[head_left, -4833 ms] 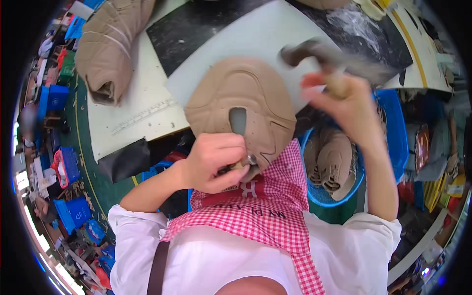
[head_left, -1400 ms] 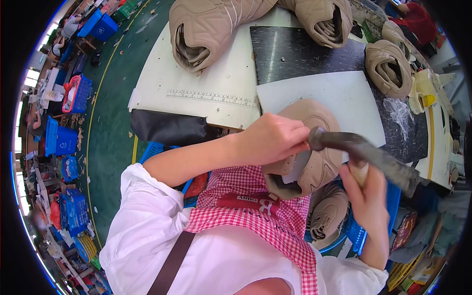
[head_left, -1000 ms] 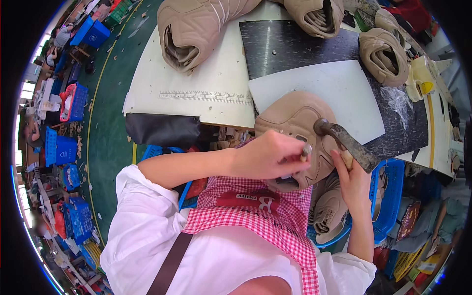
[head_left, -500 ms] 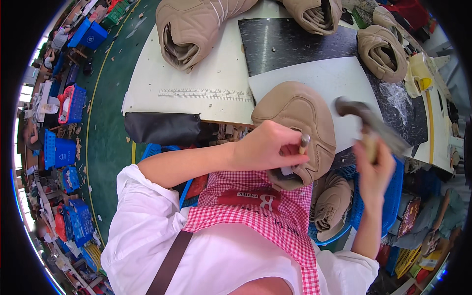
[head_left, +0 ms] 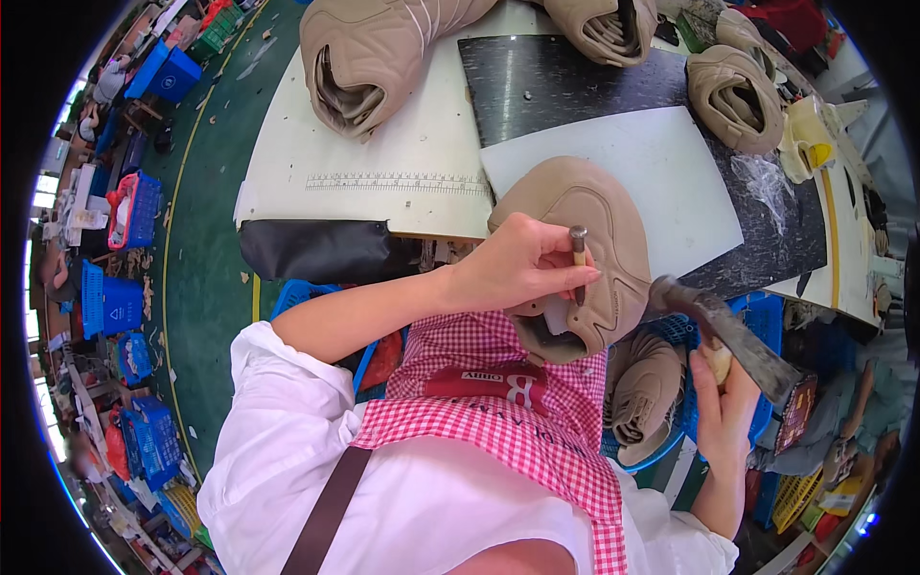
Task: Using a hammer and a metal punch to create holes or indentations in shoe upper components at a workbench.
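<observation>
A beige shoe upper (head_left: 599, 206) lies over the near edge of the table, its opening toward me. My left hand (head_left: 522, 266) pinches a short metal punch (head_left: 579, 261) with a light-coloured sleeve, held roughly upright over the side of the upper near its opening. The punch's tip seems to meet the upper's surface. Off to the right, my right hand (head_left: 725, 407) is closed round the wooden handle of a hammer (head_left: 733, 335). The dark hammer head is apart from the punch, beyond the upper's right edge.
Under the upper lie a white sheet (head_left: 671, 172) and a black speckled board (head_left: 537, 81). Stacked beige uppers (head_left: 359, 72) stand at the back of the table. A blue basket (head_left: 762, 331) with more uppers sits below at right. A ruler strip (head_left: 393, 182) marks the white tabletop.
The hammer and my right hand have moved down, toward me. The punch now stands more upright in my left hand. The view has shifted slightly.
</observation>
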Motion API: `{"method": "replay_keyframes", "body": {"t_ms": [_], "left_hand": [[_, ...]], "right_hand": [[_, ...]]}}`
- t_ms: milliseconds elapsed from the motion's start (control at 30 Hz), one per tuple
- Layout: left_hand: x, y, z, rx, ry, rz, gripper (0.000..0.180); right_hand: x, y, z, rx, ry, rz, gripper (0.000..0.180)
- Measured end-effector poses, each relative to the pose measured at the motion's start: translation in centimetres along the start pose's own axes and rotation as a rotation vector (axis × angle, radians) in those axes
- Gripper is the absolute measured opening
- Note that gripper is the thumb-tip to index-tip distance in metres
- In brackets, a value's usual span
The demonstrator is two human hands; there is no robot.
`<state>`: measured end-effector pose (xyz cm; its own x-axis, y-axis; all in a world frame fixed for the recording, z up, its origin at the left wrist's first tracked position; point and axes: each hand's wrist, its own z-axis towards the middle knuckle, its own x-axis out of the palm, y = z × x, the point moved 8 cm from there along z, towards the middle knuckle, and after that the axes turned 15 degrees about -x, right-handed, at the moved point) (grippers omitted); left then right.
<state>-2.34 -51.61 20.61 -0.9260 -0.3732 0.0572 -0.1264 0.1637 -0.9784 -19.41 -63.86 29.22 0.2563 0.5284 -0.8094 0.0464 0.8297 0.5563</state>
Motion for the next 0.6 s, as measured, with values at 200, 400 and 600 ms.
{"method": "replay_keyframes", "body": {"t_ms": [200,400,600], "left_hand": [[2.6,-3.9,-1.4,0.429,-0.118,0.667,0.013],[0.9,-1.8,-0.7,0.251,-0.116,0.581,0.013],[0.6,-1.6,0.8,0.051,-0.026,0.204,0.013]], "right_hand": [[-7.7,3.3,-0.9,-0.477,0.070,0.948,0.034],[-0.3,0.4,1.3,0.020,0.000,-0.026,0.020],[-9.5,-3.0,-6.7,0.051,-0.981,0.524,0.028]]}}
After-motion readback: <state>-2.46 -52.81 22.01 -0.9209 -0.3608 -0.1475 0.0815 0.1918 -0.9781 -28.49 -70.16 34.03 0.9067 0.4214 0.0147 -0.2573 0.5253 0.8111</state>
